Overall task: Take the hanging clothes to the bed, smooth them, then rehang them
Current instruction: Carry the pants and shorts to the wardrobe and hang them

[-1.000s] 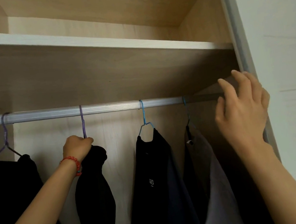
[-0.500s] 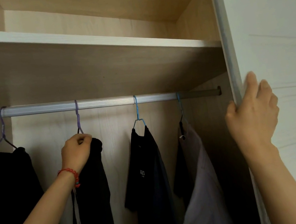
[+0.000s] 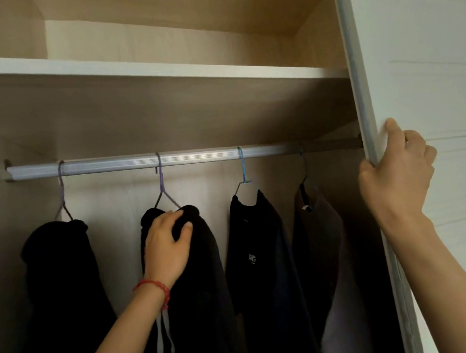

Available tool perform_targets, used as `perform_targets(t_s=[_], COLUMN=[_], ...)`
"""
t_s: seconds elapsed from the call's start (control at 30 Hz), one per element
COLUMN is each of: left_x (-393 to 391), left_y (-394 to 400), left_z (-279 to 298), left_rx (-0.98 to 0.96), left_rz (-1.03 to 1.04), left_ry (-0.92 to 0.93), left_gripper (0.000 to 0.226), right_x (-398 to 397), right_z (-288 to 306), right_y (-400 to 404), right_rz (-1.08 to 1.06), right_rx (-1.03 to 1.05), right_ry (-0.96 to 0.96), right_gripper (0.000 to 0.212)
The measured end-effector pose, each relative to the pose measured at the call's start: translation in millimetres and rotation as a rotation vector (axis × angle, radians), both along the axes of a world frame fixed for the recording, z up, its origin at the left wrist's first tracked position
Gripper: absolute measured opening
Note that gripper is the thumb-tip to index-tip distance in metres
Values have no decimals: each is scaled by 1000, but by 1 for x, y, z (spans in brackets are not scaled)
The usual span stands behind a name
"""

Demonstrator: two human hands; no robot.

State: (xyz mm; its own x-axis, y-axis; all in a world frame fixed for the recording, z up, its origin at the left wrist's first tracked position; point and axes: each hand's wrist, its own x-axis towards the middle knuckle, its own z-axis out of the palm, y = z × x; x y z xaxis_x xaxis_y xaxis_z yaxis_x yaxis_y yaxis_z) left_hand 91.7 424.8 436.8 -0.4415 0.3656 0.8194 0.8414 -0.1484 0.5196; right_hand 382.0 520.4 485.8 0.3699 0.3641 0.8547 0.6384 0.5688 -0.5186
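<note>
Gripping black hoodie (image 3: pixel 191 273) at its collar with left hand (image 3: pixel 169 243), fingers curled into fabric, on rail (image 3: pixel 162 159); right hand (image 3: pixel 397 173) clasping wardrobe door edge (image 3: pixel 360 96). Next, probably: lifting purple hanger (image 3: pixel 163 186) off.

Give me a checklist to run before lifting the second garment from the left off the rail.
1. Left hand on the black hooded garment: ok, fingers curl over its collar.
2. Purple hanger hooked on the rail: ok.
3. Hand on the hanger itself: not ok, only the cloth is held.
4. Wardrobe door out of the way: ok, right hand grips its edge.
5. Room beside the T-shirt: ok, a gap shows.
6. Bed ready: cannot tell, out of view.
</note>
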Motion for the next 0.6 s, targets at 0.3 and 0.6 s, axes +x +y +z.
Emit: perform_targets(t_s=[0.3, 0.6], left_x=[-12, -1], left_y=[-89, -213], left_z=[-11, -7], left_rx=[94, 153], left_rz=[-99, -267], left_ry=[79, 238], left_gripper=[31, 37], right_x=[-79, -154], right_z=[-4, -11], right_y=[-88, -187], right_rz=[44, 217], right_rx=[-8, 13], right_ry=[-61, -46], right_gripper=[61, 55])
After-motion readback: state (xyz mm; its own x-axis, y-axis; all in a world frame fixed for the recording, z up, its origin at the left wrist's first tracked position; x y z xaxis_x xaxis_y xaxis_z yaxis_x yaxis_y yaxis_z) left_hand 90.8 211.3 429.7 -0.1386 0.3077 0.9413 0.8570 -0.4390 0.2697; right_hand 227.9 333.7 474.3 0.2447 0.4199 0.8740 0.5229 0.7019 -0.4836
